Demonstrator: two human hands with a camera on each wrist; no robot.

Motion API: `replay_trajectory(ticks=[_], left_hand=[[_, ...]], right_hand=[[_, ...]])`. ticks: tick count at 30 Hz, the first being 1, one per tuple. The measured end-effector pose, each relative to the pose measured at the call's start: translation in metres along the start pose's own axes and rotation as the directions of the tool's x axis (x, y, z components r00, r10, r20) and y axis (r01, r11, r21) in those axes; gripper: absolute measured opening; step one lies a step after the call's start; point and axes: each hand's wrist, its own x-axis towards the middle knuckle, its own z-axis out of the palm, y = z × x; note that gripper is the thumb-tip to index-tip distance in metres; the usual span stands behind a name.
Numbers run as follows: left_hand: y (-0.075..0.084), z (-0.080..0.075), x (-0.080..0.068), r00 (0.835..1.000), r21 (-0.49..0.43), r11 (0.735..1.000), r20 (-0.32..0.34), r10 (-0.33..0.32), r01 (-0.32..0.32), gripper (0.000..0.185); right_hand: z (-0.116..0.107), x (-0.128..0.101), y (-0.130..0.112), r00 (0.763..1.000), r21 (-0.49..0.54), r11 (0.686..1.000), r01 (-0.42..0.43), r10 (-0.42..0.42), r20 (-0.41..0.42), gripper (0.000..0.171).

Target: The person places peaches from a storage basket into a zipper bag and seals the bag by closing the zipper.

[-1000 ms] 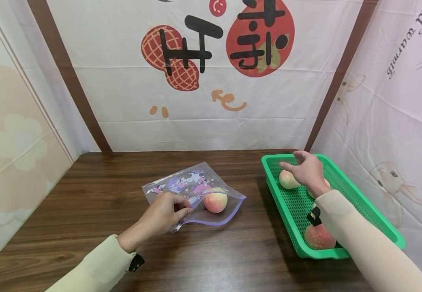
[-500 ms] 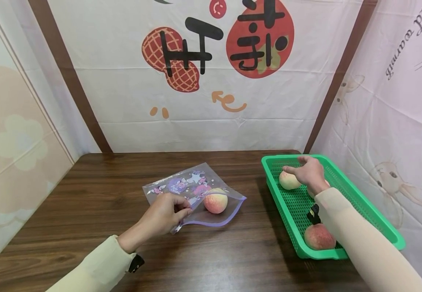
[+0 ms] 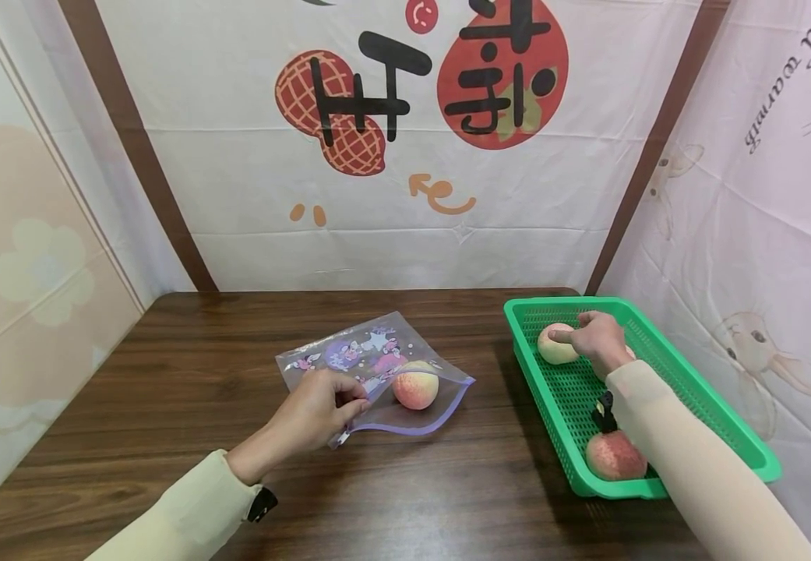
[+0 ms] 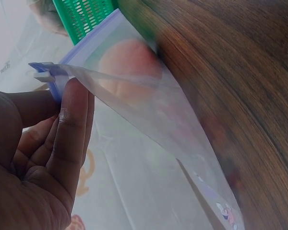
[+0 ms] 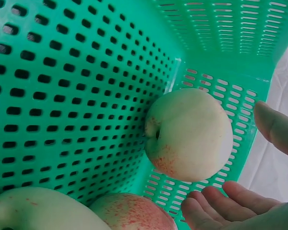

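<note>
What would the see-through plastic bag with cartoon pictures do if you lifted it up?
The clear cartoon-printed zip bag would probably flop and sag, since it looks thin. The pink peach inside it would likely roll toward the low end. The left hand pinches its edge.

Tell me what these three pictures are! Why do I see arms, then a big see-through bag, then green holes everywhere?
It is one person wearing three small cameras. The first sits on the head and looks down at a brown table. The others sit on the wrists, so they see very close up.

The left hand pinches the open edge of a clear zipper bag with cartoon prints. One peach is already inside the bag. The left wrist picture shows that same bag from right beside the fingers.

The right hand reaches into a green basket full of holes. Its fingers curve around a pale peach, not yet closed on it. More peaches lie nearby in the basket, such as a redder peach.
</note>
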Motion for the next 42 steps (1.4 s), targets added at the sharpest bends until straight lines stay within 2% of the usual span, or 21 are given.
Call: replay_trajectory(ticks=[6, 16, 26, 30, 36, 42], left_hand=[[-0.002, 0.001, 0.000, 1.000, 0.003, 1.000, -0.003, 0.015, -0.015, 0.016], [-0.002, 0.001, 0.000, 1.000, 0.001, 1.000, 0.003, 0.016, -0.016, 0.017], [-0.003, 0.001, 0.000, 1.000, -0.004, 1.000, 0.002, 0.020, -0.020, 0.018], [-0.003, 0.001, 0.000, 1.000, 0.003, 1.000, -0.001, 0.025, -0.025, 0.019], [-0.002, 0.002, 0.001, 1.000, 0.019, 1.000, 0.001, 0.020, -0.020, 0.018], [-0.002, 0.001, 0.000, 1.000, 0.017, 1.000, 0.005, 0.022, -0.022, 0.019]], right_hand=[[0.001, 0.004, 0.002, 0.999, -0.052, 0.999, 0.011, -0.009, 0.038, 0.089], [0.007, 0.009, 0.006, 0.999, -0.105, 0.994, -0.003, 0.008, 0.052, 0.087], [0.013, 0.010, 0.004, 0.999, -0.212, 0.977, 0.022, -0.017, 0.028, 0.067], [0.013, 0.009, 0.004, 0.999, -0.237, 0.971, 0.024, -0.017, 0.031, 0.066], [0.010, 0.008, 0.001, 0.999, -0.213, 0.977, -0.014, 0.021, 0.031, 0.068], [0.002, 0.002, -0.011, 0.998, -0.196, 0.980, -0.046, 0.051, 0.020, 0.067]])
